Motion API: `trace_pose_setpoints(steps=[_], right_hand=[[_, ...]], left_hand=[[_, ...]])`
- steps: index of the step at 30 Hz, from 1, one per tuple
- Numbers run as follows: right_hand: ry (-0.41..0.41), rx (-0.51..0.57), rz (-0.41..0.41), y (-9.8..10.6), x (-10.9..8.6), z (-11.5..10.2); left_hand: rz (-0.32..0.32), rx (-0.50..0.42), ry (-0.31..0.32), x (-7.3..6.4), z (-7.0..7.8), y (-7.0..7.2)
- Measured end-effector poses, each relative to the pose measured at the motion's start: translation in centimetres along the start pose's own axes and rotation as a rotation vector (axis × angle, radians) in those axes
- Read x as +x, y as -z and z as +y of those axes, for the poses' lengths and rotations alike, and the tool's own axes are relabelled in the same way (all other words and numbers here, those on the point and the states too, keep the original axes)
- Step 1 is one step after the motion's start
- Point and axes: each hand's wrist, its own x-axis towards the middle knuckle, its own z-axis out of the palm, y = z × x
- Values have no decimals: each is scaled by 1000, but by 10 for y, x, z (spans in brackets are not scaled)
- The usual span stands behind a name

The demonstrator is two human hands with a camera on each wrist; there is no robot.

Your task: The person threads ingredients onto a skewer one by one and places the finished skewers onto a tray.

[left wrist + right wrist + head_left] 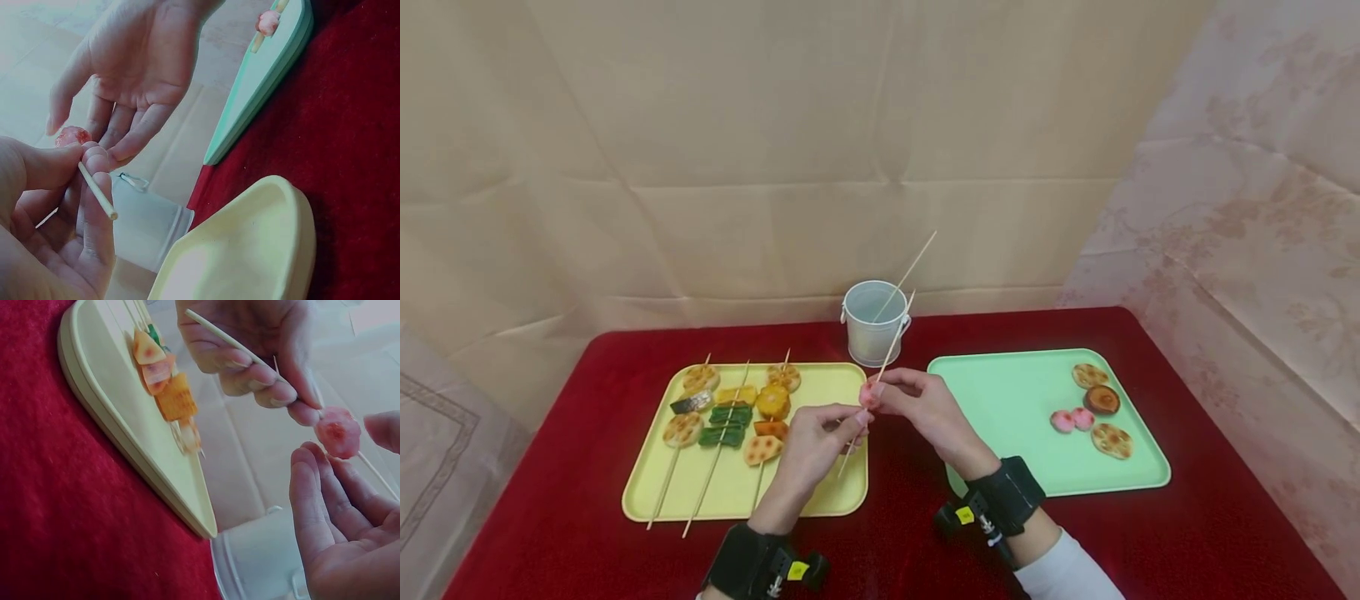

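Pink ball [870, 395] is threaded on a bamboo skewer [891, 346]. In the head view, I have it between the two hands, above the table [895, 517], near the gap between the yellow tray [638, 492] and the green tray [1000, 392]. The left hand [816, 437] pinches the skewer just below the ball; the right hand [934, 414] is at the ball's other side. The skewer slants, its upper end in front of the white bucket [874, 342], in which a second skewer [917, 258] leans. Three loaded skewers [722, 435] lie on the yellow tray. On the green tray I count two browned slices [1112, 442], a brown round piece [1102, 400] and two loose pink balls [1062, 422].

In the left wrist view, I confirm the left fingers and thumb are closed on the skewer, with its blunt end projecting toward the camera. The ball sits just beyond the fingertips. The right palm faces the camera, with its fingers extended.

In the right wrist view, I see the skewer emerging from both sides of the ball. The right fingers are spread wide, nearly straight, their tips at the ball; the right thumb stands slightly apart from it.
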Motion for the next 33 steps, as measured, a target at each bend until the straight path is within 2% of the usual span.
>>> trace_pose_setpoints(steps=[9, 15, 19, 22, 28, 33], right_hand=[[48, -3, 97, 16, 5, -2], [71, -75, 109, 34, 6, -5], [87, -176, 87, 49, 5, -10], [97, -295, 83, 63, 3, -14], [150, -511, 128, 97, -6, -18], [137, -631, 135, 125, -17, -14]], left_hand=[[-20, 49, -19, 1, -4, 1], [-23, 57, -30, 4, -9, 2], [-27, 65, -26, 5, -13, 1], [-29, 67, -26, 6, -14, 1], [-25, 70, -28, 6, -14, 1], [-15, 75, -16, 4, -13, 2]])
